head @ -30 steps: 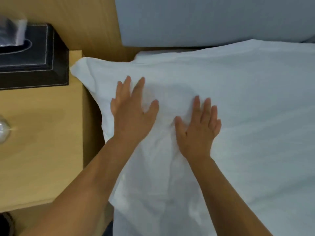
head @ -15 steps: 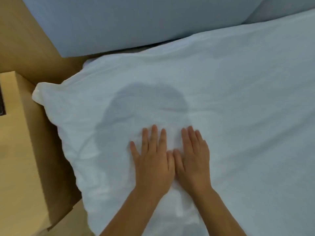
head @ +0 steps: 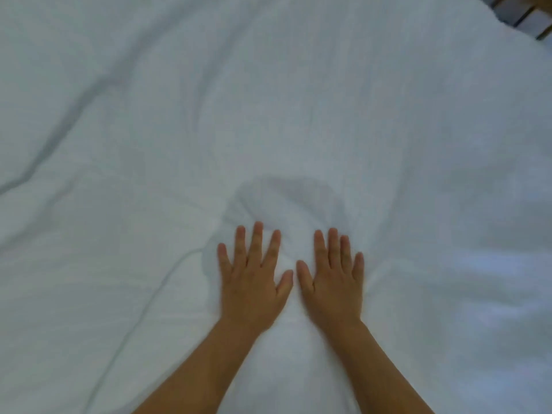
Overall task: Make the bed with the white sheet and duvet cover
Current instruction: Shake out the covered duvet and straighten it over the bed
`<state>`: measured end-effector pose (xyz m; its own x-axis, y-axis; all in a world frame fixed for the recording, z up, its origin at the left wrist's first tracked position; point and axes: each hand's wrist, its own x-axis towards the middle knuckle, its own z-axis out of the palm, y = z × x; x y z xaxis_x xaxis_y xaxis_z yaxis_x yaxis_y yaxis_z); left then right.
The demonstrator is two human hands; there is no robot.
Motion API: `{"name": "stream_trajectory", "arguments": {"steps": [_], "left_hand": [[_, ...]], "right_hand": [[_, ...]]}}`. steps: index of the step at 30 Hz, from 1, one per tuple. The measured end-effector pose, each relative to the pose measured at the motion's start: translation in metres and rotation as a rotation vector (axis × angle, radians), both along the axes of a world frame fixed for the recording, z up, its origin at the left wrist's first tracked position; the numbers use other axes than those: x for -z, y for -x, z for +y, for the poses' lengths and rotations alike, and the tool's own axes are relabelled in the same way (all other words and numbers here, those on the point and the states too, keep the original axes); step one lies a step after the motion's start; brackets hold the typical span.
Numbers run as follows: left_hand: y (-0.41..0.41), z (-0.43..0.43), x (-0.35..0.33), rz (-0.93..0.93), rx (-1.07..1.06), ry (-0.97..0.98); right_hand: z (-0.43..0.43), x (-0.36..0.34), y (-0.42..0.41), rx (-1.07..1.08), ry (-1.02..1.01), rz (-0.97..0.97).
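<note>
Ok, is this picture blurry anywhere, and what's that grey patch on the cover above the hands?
Head view: soft all over, with the left hand and right hand slightly smeared at the edges. Head view: dim, bluish light on the duvet cover; the grey patch looks like a cast shadow, likely the person's own; a brighter patch lies to the right.

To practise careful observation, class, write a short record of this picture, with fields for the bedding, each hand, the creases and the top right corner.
bedding: white, puffy fabric duvet cover, filling nearly the whole view
left: left hand flat on the cover, fingers spread
right: right hand flat beside it, thumbs close but apart
creases: long crease at far left; second crease near the left hand
corner: dark slatted object, too blurred to identify
</note>
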<state>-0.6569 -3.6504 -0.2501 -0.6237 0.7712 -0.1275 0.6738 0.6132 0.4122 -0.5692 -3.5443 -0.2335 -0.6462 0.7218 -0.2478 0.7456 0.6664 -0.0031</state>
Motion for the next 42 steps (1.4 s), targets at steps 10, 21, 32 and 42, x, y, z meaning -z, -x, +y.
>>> {"name": "stream_trajectory", "arguments": {"steps": [10,21,32,42], "left_hand": [[-0.32,0.138,-0.003,0.009,0.402,0.058],[-0.534,0.203,0.011,0.044,0.689,-0.044],[-0.777,0.256,0.014,0.126,0.505,0.003],[-0.93,0.228,-0.009,0.1,0.551,0.1]], "right_hand": [[0.118,-0.007,-0.357,0.32,-0.023,-0.087],[0.159,0.008,-0.598,0.459,-0.065,-0.05],[0.225,0.014,-0.797,0.353,-0.266,0.232],[0.209,-0.018,-0.939,0.211,-0.323,0.323]]}}
